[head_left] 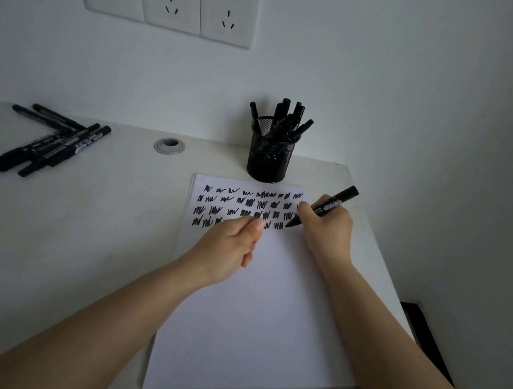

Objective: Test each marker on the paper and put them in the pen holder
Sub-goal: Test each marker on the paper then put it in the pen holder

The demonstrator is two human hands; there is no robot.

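A white sheet of paper (253,311) lies on the desk, its upper part filled with rows of black scribbles. My right hand (326,224) grips an uncapped black marker (334,201), whose tip touches the paper at the right end of the lowest scribble row. My left hand (234,247) rests on the paper just left of that spot, fingers curled and thumb against the forefinger; what it holds, if anything, is hidden. The black mesh pen holder (270,160) stands at the paper's top edge with several black markers in it.
Several more black markers (53,143) lie in a loose pile at the desk's far left. A grey cable grommet (170,145) sits between that pile and the holder. The wall with sockets (185,13) rises behind; the desk's right edge (376,233) is near my right hand.
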